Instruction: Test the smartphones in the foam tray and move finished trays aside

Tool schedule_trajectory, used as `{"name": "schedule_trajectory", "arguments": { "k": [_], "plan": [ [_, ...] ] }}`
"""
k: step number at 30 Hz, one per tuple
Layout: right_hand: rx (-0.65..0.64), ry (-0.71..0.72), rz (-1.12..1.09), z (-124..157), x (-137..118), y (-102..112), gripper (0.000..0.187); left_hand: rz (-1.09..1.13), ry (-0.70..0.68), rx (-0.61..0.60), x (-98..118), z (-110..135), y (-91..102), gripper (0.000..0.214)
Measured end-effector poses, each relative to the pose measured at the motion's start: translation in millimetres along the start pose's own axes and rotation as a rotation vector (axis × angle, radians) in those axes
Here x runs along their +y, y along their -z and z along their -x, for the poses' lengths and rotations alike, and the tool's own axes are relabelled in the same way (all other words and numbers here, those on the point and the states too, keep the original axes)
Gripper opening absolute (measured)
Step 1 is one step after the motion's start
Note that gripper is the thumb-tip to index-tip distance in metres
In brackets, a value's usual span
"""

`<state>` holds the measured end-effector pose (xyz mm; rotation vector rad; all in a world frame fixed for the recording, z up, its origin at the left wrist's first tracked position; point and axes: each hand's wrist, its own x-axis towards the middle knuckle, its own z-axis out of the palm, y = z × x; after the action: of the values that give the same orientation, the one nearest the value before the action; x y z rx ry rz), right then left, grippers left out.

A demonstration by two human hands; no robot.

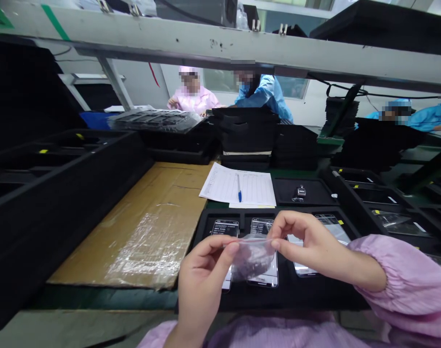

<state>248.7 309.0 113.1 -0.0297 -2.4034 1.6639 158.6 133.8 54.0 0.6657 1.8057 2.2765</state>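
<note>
A small clear plastic bag (255,258) is stretched between my two hands. My left hand (206,270) pinches its upper left edge between thumb and fingers. At the upper right edge, my right hand (296,239) pinches it the same way. Something dark seems to show through the bag, but I cannot tell whether it lies inside or behind. Below the bag, a black foam tray (289,297) holds several phones with lit screens: a left phone (226,227), a middle phone (266,278) partly behind the bag, and a right phone (305,268) partly behind my right hand.
Taped cardboard (144,227) lies left, beside a deep black foam box (79,188). Beyond the tray are a printed sheet (257,186), a blue pen (239,188) and a small metal device (300,192). Black trays (245,130) are stacked behind. A shelf beam (206,46) crosses overhead; several co-workers sit beyond.
</note>
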Motion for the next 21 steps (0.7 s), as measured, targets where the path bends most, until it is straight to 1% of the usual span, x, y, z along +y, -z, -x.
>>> {"name": "schedule_trajectory", "arguments": {
  "k": [3,6,12,18,21],
  "plan": [
    [-0.001,0.005,0.026,2.0,2.7,-0.5,0.007,-0.022,-0.014,0.006,1.8,0.7,-1.0,0.006],
    [0.023,0.038,0.035,3.3,5.4,-0.4,0.006,-0.053,-0.026,0.004,3.9,1.8,-1.9,0.006],
    [0.008,0.078,0.070,4.5,5.5,-0.3,0.002,-0.068,-0.007,-0.043,5.8,3.7,-3.8,0.003],
    [0.008,0.120,0.087,4.5,8.8,-2.2,0.002,-0.080,-0.002,-0.080,6.0,3.3,-6.5,0.001],
    [0.019,0.118,0.102,4.9,11.5,-3.1,0.004,-0.116,-0.004,-0.099,5.8,3.8,-8.3,0.001]
  ]
}}
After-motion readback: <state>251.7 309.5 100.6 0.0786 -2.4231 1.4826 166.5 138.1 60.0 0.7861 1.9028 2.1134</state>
